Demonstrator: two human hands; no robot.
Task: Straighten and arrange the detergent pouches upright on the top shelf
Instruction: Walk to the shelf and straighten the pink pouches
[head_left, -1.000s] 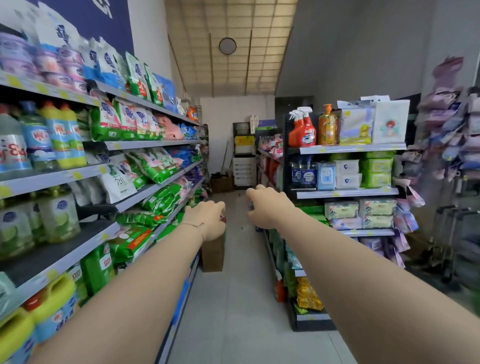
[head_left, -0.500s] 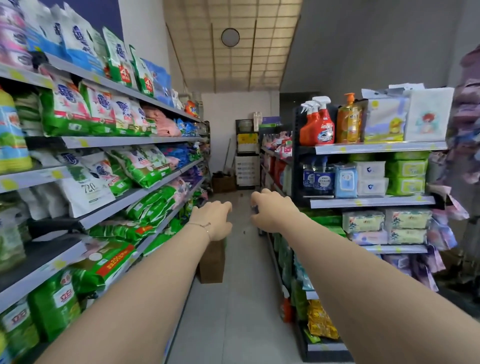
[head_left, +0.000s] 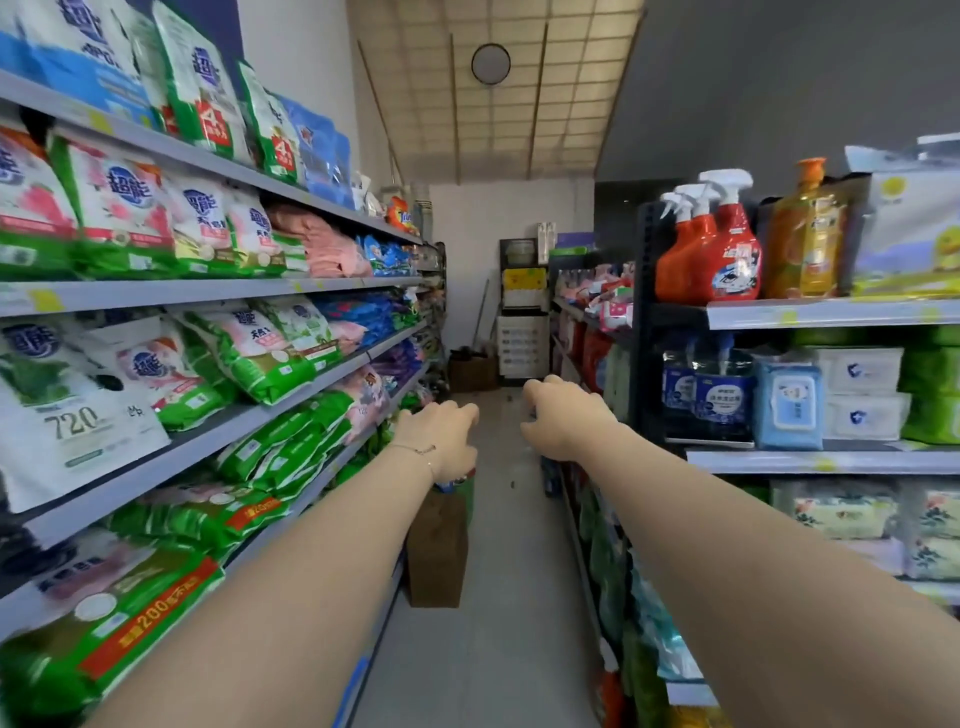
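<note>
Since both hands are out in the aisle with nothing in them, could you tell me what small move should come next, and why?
Probably raise the left hand up and leftward to the leaning green-and-white detergent pouches on the grey metal top shelf. Both it and the right hand hang empty over the aisle, well below that shelf, and the pouches there tilt rather than stand upright.

Two hands reach down the aisle, the left hand (head_left: 441, 436) and the right hand (head_left: 563, 421), both empty. Three red spray bottles (head_left: 711, 249) stand beside one orange pump bottle (head_left: 805, 234). Two green-and-white detergent pouches (head_left: 208, 88) stand on the top shelf (head_left: 218, 161), blue ones beside them. One round ceiling lamp (head_left: 490, 63)
</note>
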